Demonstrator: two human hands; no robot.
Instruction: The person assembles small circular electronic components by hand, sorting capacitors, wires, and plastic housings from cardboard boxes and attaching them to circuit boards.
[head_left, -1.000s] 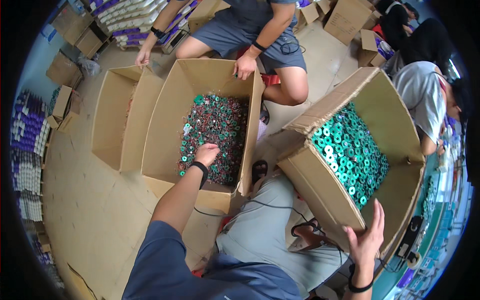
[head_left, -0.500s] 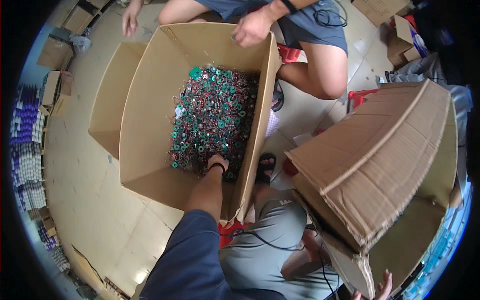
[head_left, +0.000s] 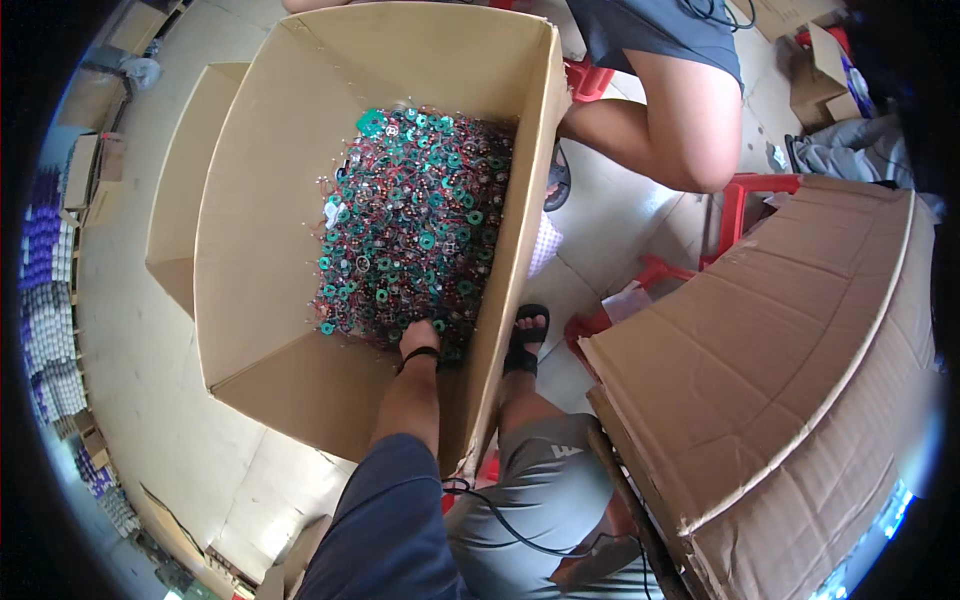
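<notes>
My left hand (head_left: 420, 338), with a dark band at the wrist, reaches down into a large open cardboard box (head_left: 265, 190). It touches the near edge of a heap of small parts (head_left: 410, 215). Among these are green ring-shaped pieces that look like little circuit boards, tangled with red and dark wires. The fingers are sunk in the heap, so their grip does not show. At the heap's far left corner lies a bigger green piece (head_left: 371, 123), and a small white scrap (head_left: 333, 214) rests on the left side. My right hand is out of view.
A tilted brown cardboard box (head_left: 760, 350) stands close on my right, beside red plastic stools (head_left: 735, 215). Across the box sits another person (head_left: 670, 110). Another carton (head_left: 190, 190) adjoins the box's left side. A dark cable (head_left: 520, 530) crosses my lap.
The view has shifted, and the right-hand carton now tilts differently, showing more of its outer side. My right hand and the other person's hands have left the view. My left hand remains at the heap.
</notes>
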